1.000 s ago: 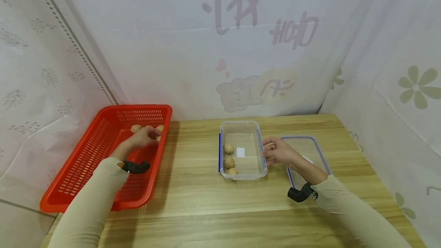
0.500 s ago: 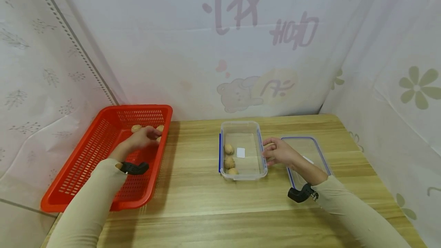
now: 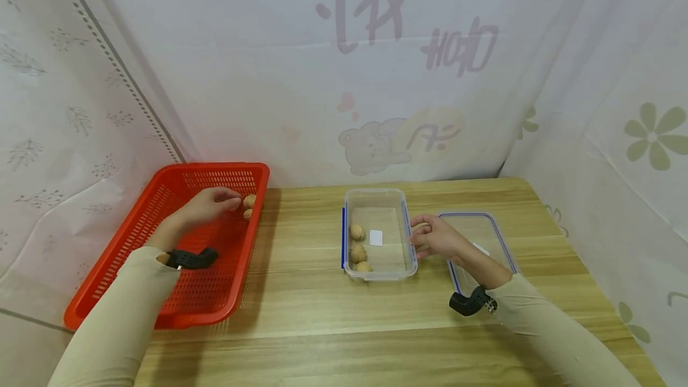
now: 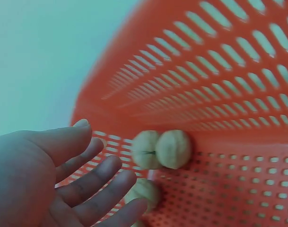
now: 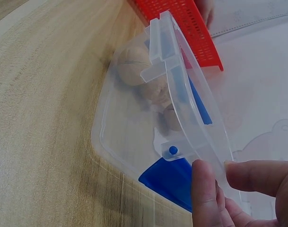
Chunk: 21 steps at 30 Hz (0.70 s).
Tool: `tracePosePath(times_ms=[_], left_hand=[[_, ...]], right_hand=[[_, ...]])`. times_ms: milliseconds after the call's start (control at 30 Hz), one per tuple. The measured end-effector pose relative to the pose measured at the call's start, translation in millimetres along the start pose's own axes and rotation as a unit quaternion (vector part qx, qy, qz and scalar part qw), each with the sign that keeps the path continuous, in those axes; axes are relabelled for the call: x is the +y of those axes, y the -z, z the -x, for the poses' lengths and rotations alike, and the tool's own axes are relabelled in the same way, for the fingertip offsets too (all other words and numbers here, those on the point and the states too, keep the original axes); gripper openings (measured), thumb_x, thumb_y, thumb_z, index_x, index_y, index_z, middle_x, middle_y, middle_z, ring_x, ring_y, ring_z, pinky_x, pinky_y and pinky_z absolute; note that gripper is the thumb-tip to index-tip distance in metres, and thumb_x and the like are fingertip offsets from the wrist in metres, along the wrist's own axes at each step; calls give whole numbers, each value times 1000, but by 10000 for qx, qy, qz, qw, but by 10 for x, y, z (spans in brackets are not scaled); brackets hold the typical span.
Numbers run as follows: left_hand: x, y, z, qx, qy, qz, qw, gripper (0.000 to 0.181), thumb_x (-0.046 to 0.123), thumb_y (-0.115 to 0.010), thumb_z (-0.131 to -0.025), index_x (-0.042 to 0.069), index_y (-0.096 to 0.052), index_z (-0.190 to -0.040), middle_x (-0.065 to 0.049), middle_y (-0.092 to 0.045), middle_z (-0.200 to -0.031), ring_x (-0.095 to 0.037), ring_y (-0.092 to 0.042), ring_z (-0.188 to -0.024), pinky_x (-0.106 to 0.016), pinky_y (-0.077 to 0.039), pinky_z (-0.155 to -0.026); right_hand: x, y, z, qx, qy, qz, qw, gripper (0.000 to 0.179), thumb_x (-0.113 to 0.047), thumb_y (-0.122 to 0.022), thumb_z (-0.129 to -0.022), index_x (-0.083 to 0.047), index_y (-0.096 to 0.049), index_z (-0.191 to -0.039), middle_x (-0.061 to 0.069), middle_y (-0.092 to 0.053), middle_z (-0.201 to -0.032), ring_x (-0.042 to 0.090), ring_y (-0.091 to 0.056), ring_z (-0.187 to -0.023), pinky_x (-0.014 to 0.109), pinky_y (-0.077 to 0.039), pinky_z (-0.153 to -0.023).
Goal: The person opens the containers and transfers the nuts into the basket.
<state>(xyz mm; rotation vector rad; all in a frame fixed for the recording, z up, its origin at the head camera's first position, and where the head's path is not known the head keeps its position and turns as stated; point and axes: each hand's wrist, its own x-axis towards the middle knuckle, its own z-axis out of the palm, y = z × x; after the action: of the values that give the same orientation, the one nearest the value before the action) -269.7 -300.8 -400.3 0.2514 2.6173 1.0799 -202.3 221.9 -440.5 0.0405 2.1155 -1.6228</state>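
Observation:
My left hand [image 3: 206, 206] is inside the red plastic basket [image 3: 236, 282], fingers extended and loosely bent, holding nothing. Just past its fingertips, walnuts [image 3: 249, 200] lie against the basket's right wall. The left wrist view shows two walnuts [image 4: 173, 149] side by side in the corner, with another walnut [image 4: 144, 191] partly behind the fingers. At the middle of the table is a clear lidless food container [image 3: 374, 193] with a blue clip flap [image 5: 174, 177]. Three walnuts [image 3: 357, 253] sit along its left side. My right hand [image 3: 438, 236] pinches its right rim between thumb and fingers.
A clear lid with a blue seal [image 3: 470, 229] lies on the wooden table [image 3: 301, 303], right of the container and partly under the right forearm. Printed white curtains [image 3: 269, 76] enclose the table at the back and sides.
My left hand has drawn back left and slightly up from the basket's right wall, uncovering walnuts there and covering the one farther left. The right hand and the container have stayed put.

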Motion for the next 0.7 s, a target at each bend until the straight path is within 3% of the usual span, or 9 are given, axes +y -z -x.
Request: tracePosePath(times_ms=[267, 467, 700], left_hand=[[169, 153, 138, 239, -335, -497, 9979, 48, 28, -49, -109, -10, -52, -138, -31, -58, -132, -43, -56, -119, -54, -49, -96], [262, 138, 204, 264, -546, -970, 9934, 47, 27, -51, -109, -9, -52, -139, -31, -58, -132, -46, -56, -120, -60, -47, -98], [535, 115, 300, 91, -778, -1054, 9913, 54, 28, -52, -108, -12, -43, -145, -36, -48, -143, -53, -47, -130, -66, -41, -103]], right_hand=[[-4, 6, 3, 0, -3, -7, 10000, 41, 4, -59, -99, 8, -41, -135, 17, -61, -103, 21, -63, -84, 37, -62, -71], [-7, 8, 6, -39, 15, 25, 10000, 42, 3, -59, -99, 9, -41, -136, 17, -61, -103, 21, -64, -84, 38, -62, -73], [-9, 17, 1, -42, 14, 12, 10000, 41, 3, -58, -99, 9, -40, -136, 18, -61, -104, 21, -64, -84, 37, -62, -72]])
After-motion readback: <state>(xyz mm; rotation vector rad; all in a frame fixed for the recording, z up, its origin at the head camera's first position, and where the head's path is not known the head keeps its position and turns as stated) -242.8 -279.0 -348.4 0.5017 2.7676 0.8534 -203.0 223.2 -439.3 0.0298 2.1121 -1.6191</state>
